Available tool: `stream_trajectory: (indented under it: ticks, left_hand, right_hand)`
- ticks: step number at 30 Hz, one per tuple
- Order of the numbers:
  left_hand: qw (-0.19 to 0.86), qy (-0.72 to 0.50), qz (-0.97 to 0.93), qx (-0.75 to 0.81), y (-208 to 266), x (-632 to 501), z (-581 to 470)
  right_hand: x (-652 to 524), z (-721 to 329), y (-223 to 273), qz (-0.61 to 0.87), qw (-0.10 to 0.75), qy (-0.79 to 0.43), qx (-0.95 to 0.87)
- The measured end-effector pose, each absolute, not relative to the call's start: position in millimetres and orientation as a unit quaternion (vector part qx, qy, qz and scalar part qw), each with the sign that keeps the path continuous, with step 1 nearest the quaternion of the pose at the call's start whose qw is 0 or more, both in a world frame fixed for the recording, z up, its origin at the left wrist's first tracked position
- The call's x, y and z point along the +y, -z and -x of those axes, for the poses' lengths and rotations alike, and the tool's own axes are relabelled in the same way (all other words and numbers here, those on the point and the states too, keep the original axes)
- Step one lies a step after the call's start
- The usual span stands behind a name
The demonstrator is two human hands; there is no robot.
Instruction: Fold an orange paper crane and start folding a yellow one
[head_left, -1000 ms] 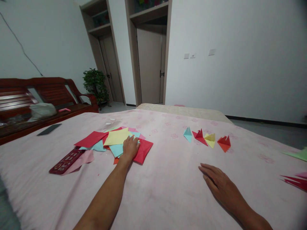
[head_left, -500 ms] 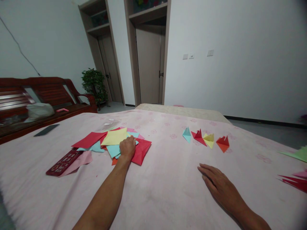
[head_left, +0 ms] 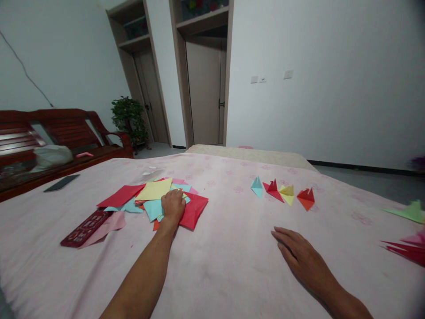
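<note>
My left hand [head_left: 173,204] rests on a loose pile of coloured paper sheets, its fingers curled down and closed on paper; the fingertips are partly hidden. A yellow sheet [head_left: 153,189] lies on top beside it, a red sheet [head_left: 196,210] sticks out to its right, and blue sheets [head_left: 152,209] show below. My right hand [head_left: 297,250] lies flat and open on the pink cloth, holding nothing. Beyond it stand folded paper cranes in a row: a blue one [head_left: 256,187], a red one [head_left: 273,191], a yellow one [head_left: 287,194] and an orange-red one [head_left: 306,199].
A dark red envelope [head_left: 84,229] and a pink sheet [head_left: 108,225] lie left of the pile. A phone [head_left: 61,183] is near the table's left edge. Green [head_left: 410,212] and red folded paper [head_left: 407,252] sit at the far right. A wooden bench [head_left: 66,133] stands behind.
The whole view has shifted slightly. My left hand stays at the paper pile and my right hand stays flat on the cloth.
</note>
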State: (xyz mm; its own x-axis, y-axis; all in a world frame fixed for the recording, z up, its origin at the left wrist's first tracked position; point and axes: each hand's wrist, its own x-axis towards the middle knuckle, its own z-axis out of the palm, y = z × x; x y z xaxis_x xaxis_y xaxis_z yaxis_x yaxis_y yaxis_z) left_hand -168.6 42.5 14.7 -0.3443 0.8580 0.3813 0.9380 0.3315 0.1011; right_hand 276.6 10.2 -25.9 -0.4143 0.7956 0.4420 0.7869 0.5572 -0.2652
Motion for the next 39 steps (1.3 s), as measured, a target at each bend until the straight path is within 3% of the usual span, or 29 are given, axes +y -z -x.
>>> stream_trajectory:
  ticks: [15, 20, 25, 30, 34, 39]
  left_hand:
    - [0.183, 0.257, 0.586, -0.746, -37.0, 29.0, 141.6]
    - [0.116, 0.249, 0.723, -0.634, -29.0, 12.7, 78.5]
    - [0.042, 0.358, 0.837, -0.413, -8.4, -20.3, 6.9]
    - [-0.072, 0.335, 0.905, -0.252, 0.9, -35.6, -14.0]
    - [-0.154, 0.316, 0.903, -0.245, -4.2, -33.3, -9.1]
    - [-0.111, 0.223, 0.888, -0.388, -2.6, -27.0, 5.5]
  right_hand:
    - [9.5, -277.2, 25.2, 0.471, 0.26, -0.004, -0.843]
    - [9.4, -276.5, 25.9, 0.469, 0.254, -0.005, -0.846]
    - [0.7, -271.7, 16.6, 0.447, 0.265, 0.018, -0.854]
    - [-13.5, -263.3, -0.3, 0.395, 0.259, 0.03, -0.881]
    - [-13.7, -258.7, -3.7, 0.365, 0.258, 0.025, -0.894]
    - [-8.6, -256.6, 0.0, 0.36, 0.237, 0.002, -0.903]
